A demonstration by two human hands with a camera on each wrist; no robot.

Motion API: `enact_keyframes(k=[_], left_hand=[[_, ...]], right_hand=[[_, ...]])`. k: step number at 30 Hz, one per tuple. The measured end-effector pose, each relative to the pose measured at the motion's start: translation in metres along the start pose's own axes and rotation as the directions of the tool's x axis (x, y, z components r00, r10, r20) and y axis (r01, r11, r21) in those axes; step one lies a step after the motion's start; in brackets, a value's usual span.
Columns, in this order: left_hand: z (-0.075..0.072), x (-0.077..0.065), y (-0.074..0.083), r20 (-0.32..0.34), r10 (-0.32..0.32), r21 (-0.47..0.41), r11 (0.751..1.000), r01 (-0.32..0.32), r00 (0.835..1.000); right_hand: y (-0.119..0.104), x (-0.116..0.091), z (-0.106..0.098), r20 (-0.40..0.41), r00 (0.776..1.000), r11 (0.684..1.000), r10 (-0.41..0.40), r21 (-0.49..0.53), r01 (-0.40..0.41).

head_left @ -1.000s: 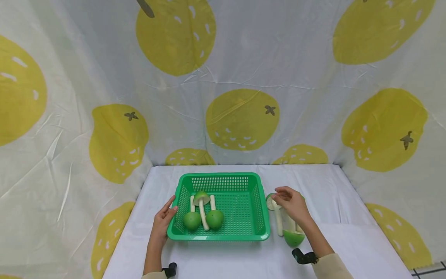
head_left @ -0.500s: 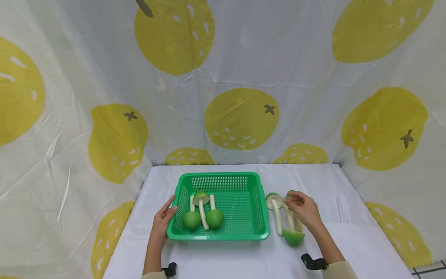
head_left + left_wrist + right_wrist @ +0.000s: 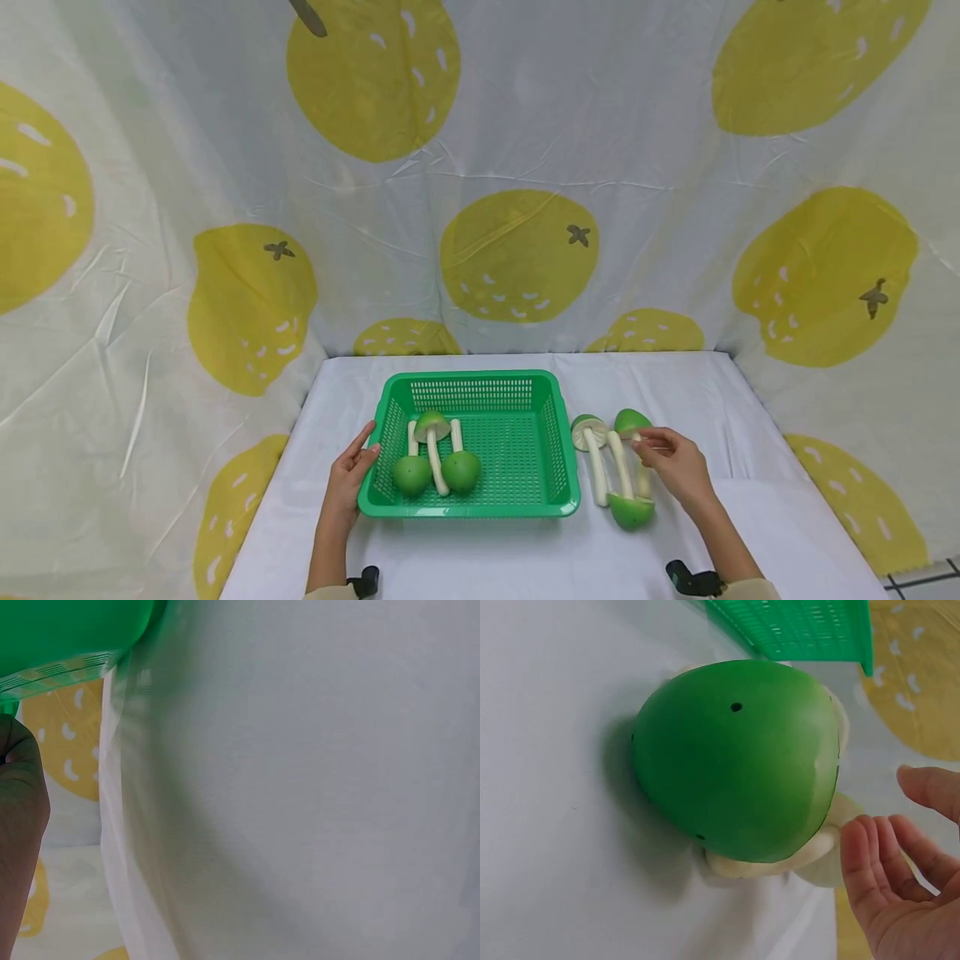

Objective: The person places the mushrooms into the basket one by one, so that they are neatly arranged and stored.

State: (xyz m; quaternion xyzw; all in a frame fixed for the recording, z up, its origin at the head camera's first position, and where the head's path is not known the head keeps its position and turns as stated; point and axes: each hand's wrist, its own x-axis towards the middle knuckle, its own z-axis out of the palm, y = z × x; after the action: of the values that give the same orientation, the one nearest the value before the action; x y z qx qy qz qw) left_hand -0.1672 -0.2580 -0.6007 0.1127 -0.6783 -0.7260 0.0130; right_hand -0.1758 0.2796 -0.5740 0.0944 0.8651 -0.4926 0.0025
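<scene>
Toy mushrooms with green caps and pale stems lie in two groups. Three are in the green basket point(image 3: 517, 512), toward its left side. To the basket's right lie three more: one with its cap point(image 3: 588, 433) at the back, one with its cap point(image 3: 632, 512) toward me, and a rightmost mushroom point(image 3: 632, 421). My left hand point(image 3: 349, 475) holds the basket's left rim; its fingers are partly hidden. My right hand point(image 3: 678, 468) is at the rightmost mushroom's stem. In the right wrist view, thumb and fingers stand apart, with the near green cap point(image 3: 735, 761) in front.
A white cloth point(image 3: 480, 558) covers the table. Behind and at both sides hangs a curtain point(image 3: 517, 142) printed with yellow lemons. The basket's right wall stands close to the loose mushrooms.
My right hand has moved right and slightly toward me, from over the leftmost loose mushroom to the rightmost, uncovering its cap. The left hand and basket have stayed in place.
</scene>
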Motion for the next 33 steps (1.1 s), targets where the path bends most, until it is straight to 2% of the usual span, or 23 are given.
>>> enact_keyframes(k=[18,27,33], left_hand=[[0.0,-0.001,0.001,-0.009,-0.011,0.0,1.0,0.011,1.0],[0.0,0.0,0.001,0.001,-0.001,-0.01,1.0,0.001,1.0],[0.0,0.0,0.001,0.007,0.004,-0.016,1.0,-0.004,1.0]], right_hand=[[0.028,-0.003,0.0,-0.038,0.997,0.993,0.071,-0.092,-0.075],[0.041,-0.001,0.004,-0.015,0.996,0.994,0.087,-0.071,-0.087],[0.042,-0.001,0.008,0.021,0.996,0.995,0.091,-0.046,-0.09]])
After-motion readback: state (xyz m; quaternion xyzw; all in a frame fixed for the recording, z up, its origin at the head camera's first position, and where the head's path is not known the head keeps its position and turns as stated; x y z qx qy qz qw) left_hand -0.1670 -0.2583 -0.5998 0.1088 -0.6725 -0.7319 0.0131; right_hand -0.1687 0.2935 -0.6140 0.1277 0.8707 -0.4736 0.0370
